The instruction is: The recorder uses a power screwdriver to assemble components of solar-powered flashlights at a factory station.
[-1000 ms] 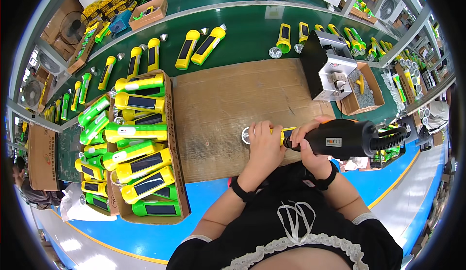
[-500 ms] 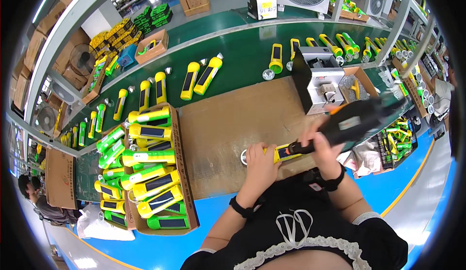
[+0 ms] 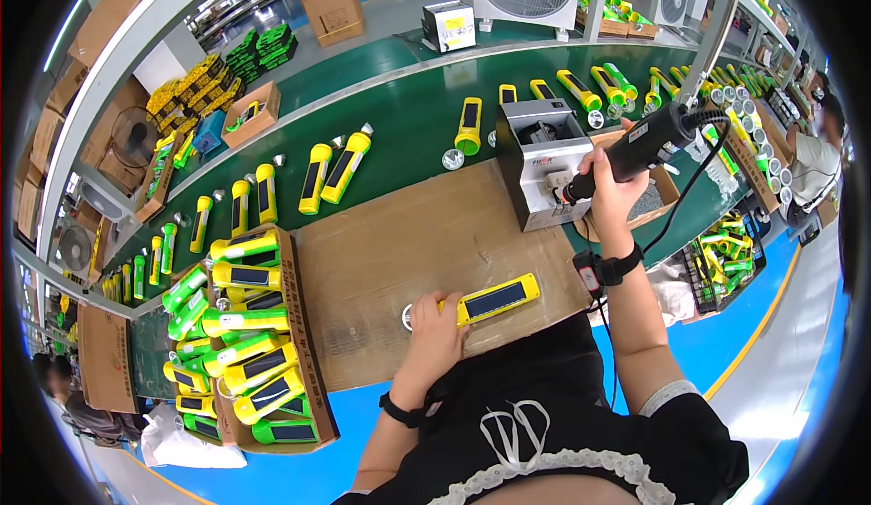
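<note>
While our left hand [image 3: 434,328] clasps one solar flashlight [image 3: 499,299], our right hand [image 3: 617,187] wraps one electric screwdriver [image 3: 651,142]

The flashlight lies on one cardboard sheet [image 3: 390,251], its panel end right of our left fingers. Beyond our right grip, the bit sits at one screw dispenser [image 3: 558,162]; we cannot tell if they touch. A slack left clasp could let the flashlight roll; the one coiled cord [image 3: 709,118] could snag. Piled flashlights [image 3: 254,323] left of our left hand overlap too much to count.

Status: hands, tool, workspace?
Left hand grips yellow flashlight by its head end, on cardboard sheet. Right hand holds black power screwdriver, tip by grey machine's front; contact unclear. Flashlight-filled carton left of sheet.
</note>
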`<state>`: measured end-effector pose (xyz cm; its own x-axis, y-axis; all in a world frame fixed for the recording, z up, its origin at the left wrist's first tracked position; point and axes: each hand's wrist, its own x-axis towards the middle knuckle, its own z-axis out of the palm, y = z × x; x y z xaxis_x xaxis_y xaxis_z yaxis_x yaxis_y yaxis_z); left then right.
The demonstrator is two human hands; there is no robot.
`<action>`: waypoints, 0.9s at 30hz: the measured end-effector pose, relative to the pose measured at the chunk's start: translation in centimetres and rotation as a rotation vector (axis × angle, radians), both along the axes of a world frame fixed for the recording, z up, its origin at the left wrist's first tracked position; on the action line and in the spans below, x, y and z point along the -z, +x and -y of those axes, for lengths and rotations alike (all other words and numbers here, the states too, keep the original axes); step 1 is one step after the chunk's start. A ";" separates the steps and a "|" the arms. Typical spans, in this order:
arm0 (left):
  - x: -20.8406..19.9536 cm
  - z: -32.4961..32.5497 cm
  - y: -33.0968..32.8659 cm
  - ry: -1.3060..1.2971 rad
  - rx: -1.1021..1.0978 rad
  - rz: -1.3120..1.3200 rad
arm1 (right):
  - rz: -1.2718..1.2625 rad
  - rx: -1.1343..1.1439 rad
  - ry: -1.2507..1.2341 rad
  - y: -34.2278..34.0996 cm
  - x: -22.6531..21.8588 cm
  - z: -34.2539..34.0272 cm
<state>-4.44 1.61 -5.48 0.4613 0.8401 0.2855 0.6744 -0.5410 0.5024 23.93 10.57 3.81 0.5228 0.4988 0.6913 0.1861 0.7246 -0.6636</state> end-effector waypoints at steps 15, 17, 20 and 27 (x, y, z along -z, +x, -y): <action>-0.2 -0.7 -0.1 -0.006 0.073 -0.048 | 0.015 -0.118 -0.106 0.6 -0.4 -1.1; -0.7 -0.6 0.3 -0.010 0.056 -0.031 | 0.037 -0.160 -0.183 1.0 -0.8 -1.6; -1.4 -0.2 0.7 -0.019 0.016 -0.011 | 0.018 -0.201 -0.183 0.7 -1.2 -1.3; 0.0 1.0 1.8 0.109 -0.123 -0.032 | -0.112 -0.473 -0.115 -3.9 0.4 4.4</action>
